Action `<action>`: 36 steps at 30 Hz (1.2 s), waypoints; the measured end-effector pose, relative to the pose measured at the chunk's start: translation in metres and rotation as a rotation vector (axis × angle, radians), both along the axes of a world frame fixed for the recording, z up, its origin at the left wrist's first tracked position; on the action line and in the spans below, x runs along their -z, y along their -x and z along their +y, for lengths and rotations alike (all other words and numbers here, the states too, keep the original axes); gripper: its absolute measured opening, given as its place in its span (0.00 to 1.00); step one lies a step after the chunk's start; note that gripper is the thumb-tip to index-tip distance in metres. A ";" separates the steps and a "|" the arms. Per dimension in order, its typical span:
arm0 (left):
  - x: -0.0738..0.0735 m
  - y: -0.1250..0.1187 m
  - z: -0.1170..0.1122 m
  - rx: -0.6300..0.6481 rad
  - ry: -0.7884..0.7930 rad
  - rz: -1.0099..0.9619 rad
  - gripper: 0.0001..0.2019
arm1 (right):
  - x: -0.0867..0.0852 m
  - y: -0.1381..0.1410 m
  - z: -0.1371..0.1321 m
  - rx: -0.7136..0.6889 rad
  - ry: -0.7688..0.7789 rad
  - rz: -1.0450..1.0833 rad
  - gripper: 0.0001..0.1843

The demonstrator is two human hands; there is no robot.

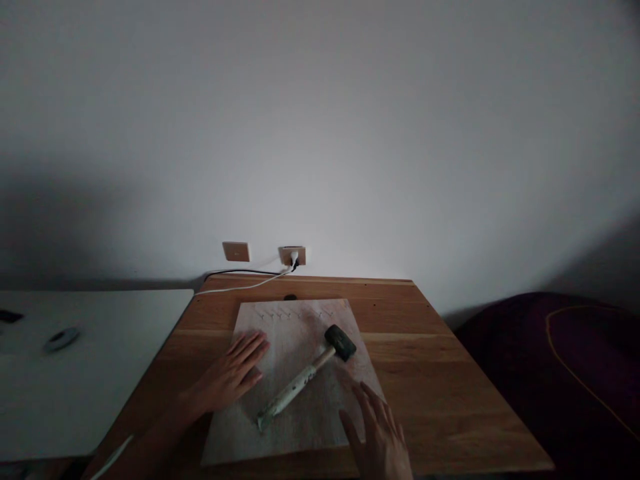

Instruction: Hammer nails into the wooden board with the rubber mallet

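Observation:
A pale wooden board (300,427) lies on a brown wooden table (430,393). A row of small nails (290,312) stands along the board's far edge. A mallet (306,377) with a black head and a worn pale handle lies diagonally across the board. My left hand (231,375) rests flat on the board's left part, fingers stretched out, a little left of the mallet handle. My right hand (380,437) lies open at the board's near right corner, fingers pointing away, close to the handle but not touching it.
A white table (90,373) stands to the left with a round roll (61,339) on it. Two wall sockets (265,253) sit behind the table, with white and black cables (240,280) running left. A dark cushion (560,373) lies at the right.

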State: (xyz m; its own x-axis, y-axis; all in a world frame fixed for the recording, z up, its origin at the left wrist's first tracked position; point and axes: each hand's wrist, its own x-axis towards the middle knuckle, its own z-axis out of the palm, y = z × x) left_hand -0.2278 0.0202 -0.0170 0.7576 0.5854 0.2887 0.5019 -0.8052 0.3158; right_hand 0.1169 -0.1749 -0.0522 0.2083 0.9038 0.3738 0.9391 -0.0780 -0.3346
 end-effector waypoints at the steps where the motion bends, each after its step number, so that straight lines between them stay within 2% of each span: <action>1: 0.002 0.003 0.000 0.002 -0.088 0.086 0.30 | -0.005 0.003 0.004 -0.014 -0.017 0.029 0.23; 3: 0.005 0.006 -0.001 0.002 -0.180 0.174 0.32 | -0.014 0.009 0.012 -0.054 -0.041 0.109 0.19; 5: 0.008 0.007 0.000 -0.005 -0.195 0.179 0.32 | -0.022 0.014 0.021 -0.098 -0.063 0.187 0.20; 8: 0.013 0.001 0.004 -0.063 -0.154 0.113 0.29 | -0.031 0.016 0.038 -0.170 -0.100 0.247 0.16; 11: 0.017 -0.014 0.018 -0.196 -0.090 -0.020 0.24 | -0.044 0.007 0.064 -0.224 -0.091 0.262 0.14; 14: 0.017 -0.036 0.042 -0.349 -0.046 -0.188 0.18 | -0.066 -0.006 0.103 -0.183 0.009 0.229 0.14; 17: 0.017 -0.055 0.067 -0.464 0.001 -0.297 0.14 | -0.089 -0.017 0.147 -0.131 0.222 0.059 0.14; 20: 0.022 -0.064 0.079 -0.520 -0.001 -0.384 0.14 | -0.102 -0.021 0.186 -0.113 0.314 -0.020 0.13; 23: 0.031 -0.065 0.080 -0.527 -0.012 -0.426 0.14 | -0.105 -0.021 0.213 -0.113 0.418 -0.097 0.12; 26: 0.037 -0.063 0.078 -0.532 -0.005 -0.464 0.14 | -0.102 -0.017 0.229 -0.106 0.535 -0.179 0.14; 31: 0.042 -0.062 0.080 -0.517 0.019 -0.511 0.17 | -0.098 -0.009 0.240 -0.095 0.652 -0.283 0.13; 36: 0.047 -0.062 0.083 -0.528 0.037 -0.528 0.17 | -0.104 -0.007 0.244 -0.101 0.691 -0.299 0.14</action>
